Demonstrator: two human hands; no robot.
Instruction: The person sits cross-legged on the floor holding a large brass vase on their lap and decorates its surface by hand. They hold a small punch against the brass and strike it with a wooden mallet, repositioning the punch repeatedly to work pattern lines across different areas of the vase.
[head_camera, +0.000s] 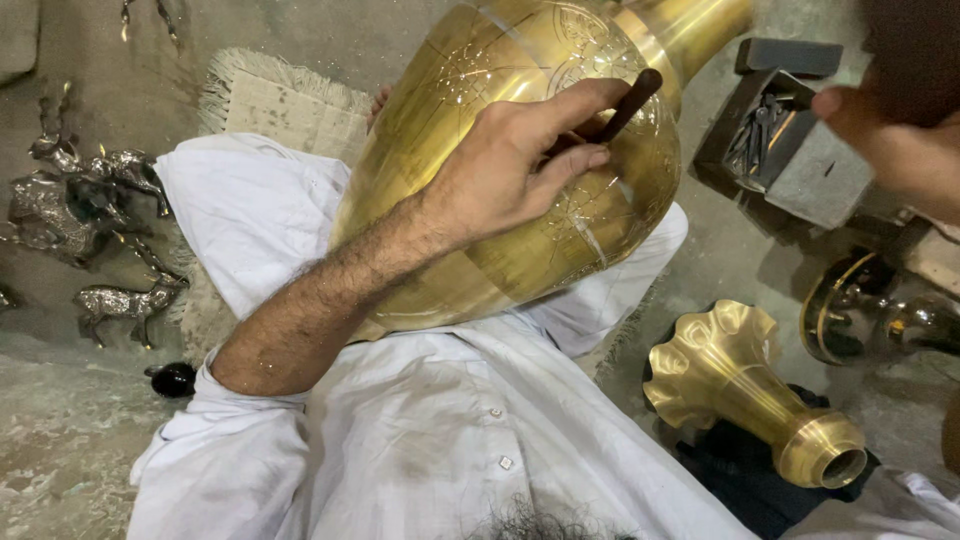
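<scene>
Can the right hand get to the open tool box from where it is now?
Probably yes. The right hand is raised at the upper right, close beside the open tool box, with nothing visible between them. Whether it holds anything is unclear, since it is blurred and cropped.

fluted brass neck (745, 385) right, metal deer (95, 215) left

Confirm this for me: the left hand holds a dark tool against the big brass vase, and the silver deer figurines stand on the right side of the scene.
Not quite. The head view shows the silver deer figurines on the left side, not the right. The left hand does hold the dark tool against the big brass vase.
</scene>
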